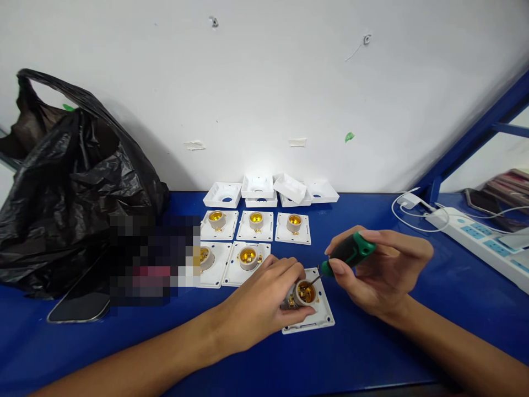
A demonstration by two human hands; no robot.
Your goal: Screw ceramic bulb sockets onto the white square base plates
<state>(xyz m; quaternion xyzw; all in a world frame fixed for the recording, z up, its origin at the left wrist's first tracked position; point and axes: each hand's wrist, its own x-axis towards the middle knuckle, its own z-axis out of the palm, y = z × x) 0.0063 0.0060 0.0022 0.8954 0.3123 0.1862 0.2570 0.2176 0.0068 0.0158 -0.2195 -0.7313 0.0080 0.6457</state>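
Note:
My right hand point(378, 270) grips a green and black screwdriver point(351, 253), tilted so its shaft runs down to the left. The tip goes into the brass-lined cup of a lamp socket point(306, 292) on a white square plate point(320, 318). Around that socket my left hand point(275, 289) is closed, thumb at the front and fingers over the back. Behind it, several more white plates with brass-lined sockets lie in two rows, among them one socket point(248, 257) beside my left hand and another socket point(295, 222) farther back.
White square covers point(223, 194) with round holes lie along the wall, some stacked. A black plastic bag point(82, 165) stands on the left, with a phone point(80, 303) before it. On the right, a power strip point(483, 237) and white cables lie on the blue table point(372, 353).

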